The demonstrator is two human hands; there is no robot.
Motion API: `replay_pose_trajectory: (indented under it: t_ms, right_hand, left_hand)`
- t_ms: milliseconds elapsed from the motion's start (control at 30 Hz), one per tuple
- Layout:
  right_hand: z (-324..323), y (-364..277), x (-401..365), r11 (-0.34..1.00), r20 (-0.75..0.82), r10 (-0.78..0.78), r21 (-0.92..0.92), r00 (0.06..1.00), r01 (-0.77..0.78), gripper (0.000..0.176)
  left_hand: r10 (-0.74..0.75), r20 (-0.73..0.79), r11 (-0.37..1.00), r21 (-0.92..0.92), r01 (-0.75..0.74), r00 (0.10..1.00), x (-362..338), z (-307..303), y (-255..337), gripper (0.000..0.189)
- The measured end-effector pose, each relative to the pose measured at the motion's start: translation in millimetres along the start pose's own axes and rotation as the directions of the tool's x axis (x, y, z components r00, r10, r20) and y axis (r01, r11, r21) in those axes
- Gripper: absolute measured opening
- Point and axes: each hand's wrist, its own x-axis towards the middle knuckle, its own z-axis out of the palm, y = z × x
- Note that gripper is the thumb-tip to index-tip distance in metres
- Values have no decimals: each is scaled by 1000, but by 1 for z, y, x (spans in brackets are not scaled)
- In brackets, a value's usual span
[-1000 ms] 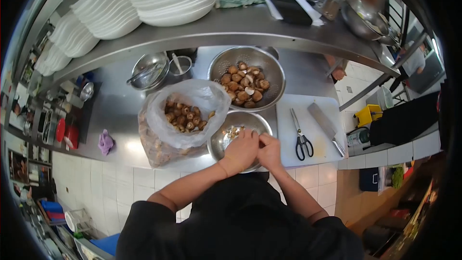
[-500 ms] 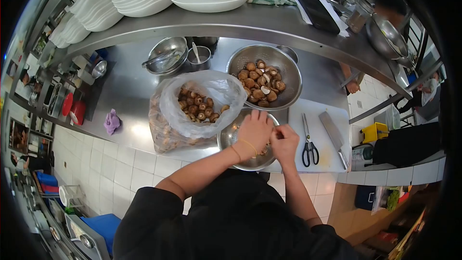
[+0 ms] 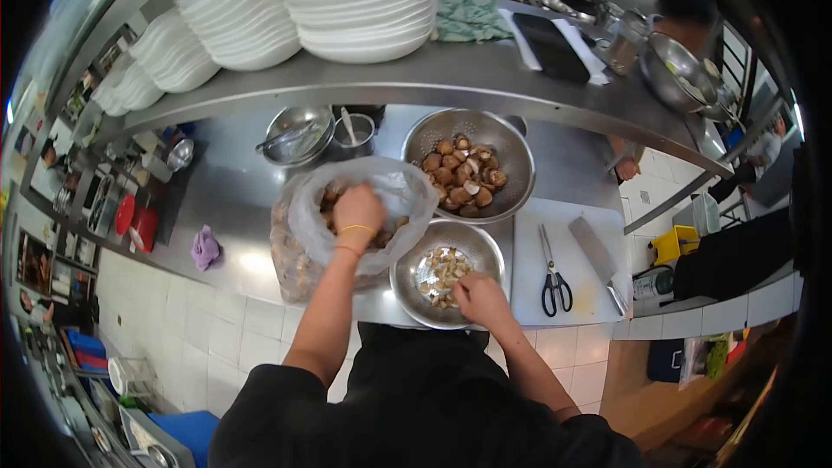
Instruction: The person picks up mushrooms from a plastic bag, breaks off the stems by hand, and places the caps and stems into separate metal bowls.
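Note:
My left hand reaches into the clear plastic bag of brown mushrooms; its fingers are hidden among them and slightly blurred. Over the right rim of the small steel bowl, my right hand is closed, fingertips pinched together. Anything in that pinch is too small to make out. Pale mushroom stems lie inside this bowl. Behind it, a perforated steel colander holds brown mushroom caps, several with pale undersides showing.
On the right, a white cutting board bears black-handled scissors and a cleaver. Steel bowls and a steel pot stand behind the bag. A purple cloth lies left. Stacked white plates fill the overhead shelf.
My left hand has moved from the small bowl leftward into the mushroom bag. My right hand has dropped slightly and stays at the bowl, so the stems inside now show.

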Motion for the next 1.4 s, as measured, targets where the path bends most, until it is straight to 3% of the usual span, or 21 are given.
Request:
replay_pose_trajectory:
  t_ms: [67,100,133,200,267,333,467,533,567,600,667,733,800,867,933,1067,1100,1133,1300,1400]
  right_hand:
    - [0,-1,0,999,103,-44,35,994,41,27]
    - [2,-1,0,999,146,-27,49,989,20,28]
    - [4,-1,1,999,115,-18,41,993,14,28]
    - [5,-3,7,989,195,-147,46,970,141,29]
    - [3,-11,13,989,175,-146,62,974,137,30]
    - [4,-18,19,986,176,-154,95,972,139,31]
    - [1,-34,23,971,209,-214,153,954,184,30]
    - [-6,-40,27,967,213,-220,176,952,184,29]
    - [-7,-43,26,951,154,-216,259,964,171,26]
    - [-6,-43,25,926,94,-206,341,974,163,26]
    - [-6,-44,27,927,10,-176,337,984,163,35]
    - [-16,-53,30,877,-153,-116,447,981,173,50]
    - [-16,-47,35,900,-118,-120,406,986,158,55]
    - [-14,-37,42,945,180,-170,308,969,108,49]
    - [-25,-38,44,945,137,-143,314,980,94,45]
    - [-26,-33,42,918,113,-158,382,981,104,43]
    - [-27,-34,42,922,176,-130,382,976,54,43]
    - [-28,-34,42,924,241,-106,382,965,6,42]
    - [-22,-29,39,902,205,-127,432,970,27,39]
    - [-13,-26,38,916,180,-89,401,980,9,32]
  left_hand:
    - [86,102,939,324,-115,991,18,21,-46,27]
    - [81,-53,922,384,-55,995,35,55,-72,26]
    - [86,-213,904,427,13,973,50,82,-88,25]
    - [86,-150,901,434,-12,985,56,92,-88,26]
    - [38,-104,904,426,11,994,59,96,-83,26]
    - [107,-133,899,436,-39,985,51,90,-81,25]
    - [200,-194,953,267,-144,960,44,84,-88,23]
    - [237,-201,963,-80,-257,950,34,70,-85,22]
    - [235,-302,924,-226,-309,924,20,58,-77,19]
    - [248,-302,919,-227,-322,920,3,44,-66,19]
    - [188,-70,628,-759,-175,980,-33,20,-42,18]
    - [293,143,464,-886,-10,945,-62,18,-26,21]
    - [361,185,425,-905,15,914,-89,23,-6,20]
    - [439,213,389,-921,29,873,-103,29,5,20]
    - [348,157,355,-934,25,924,-108,36,13,21]
    - [276,277,54,-960,273,920,-115,46,17,15]
    - [268,264,35,-964,264,926,-115,48,18,14]
    - [274,263,36,-964,264,925,-115,48,18,14]
    - [279,201,165,-973,159,939,-114,49,19,14]
    - [274,231,168,-967,190,933,-112,49,19,14]
